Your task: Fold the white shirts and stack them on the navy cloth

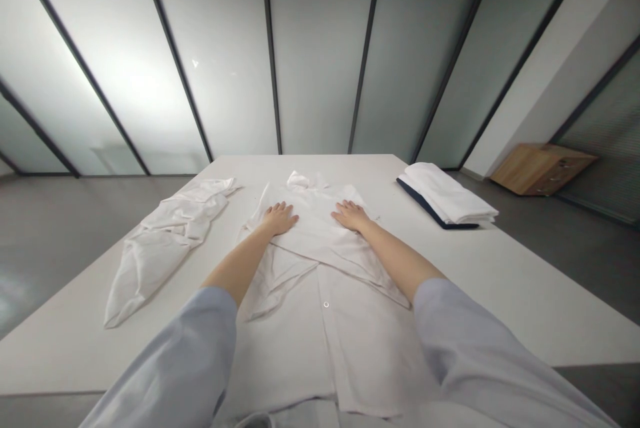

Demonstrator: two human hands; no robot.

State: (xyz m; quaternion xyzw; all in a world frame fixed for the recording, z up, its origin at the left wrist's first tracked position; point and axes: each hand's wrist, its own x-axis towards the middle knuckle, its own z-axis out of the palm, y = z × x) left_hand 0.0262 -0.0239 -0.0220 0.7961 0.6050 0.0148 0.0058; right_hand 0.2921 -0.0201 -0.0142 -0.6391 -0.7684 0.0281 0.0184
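A white button shirt [325,281] lies spread on the white table [525,295] in front of me, collar at the far end, sleeves folded across its body. My left hand [279,218] rests flat on the upper left of the shirt, fingers stretched out. On the upper right of the shirt lies my right hand [351,215], also flat with fingers apart. Neither hand holds anything. Both forearms reach out from pale blue sleeves.
A crumpled white garment [165,241] lies on the table to the left. A folded stack of white cloth with a dark edge [445,198] sits at the far right. A wooden cabinet [543,168] stands on the floor by the frosted glass wall.
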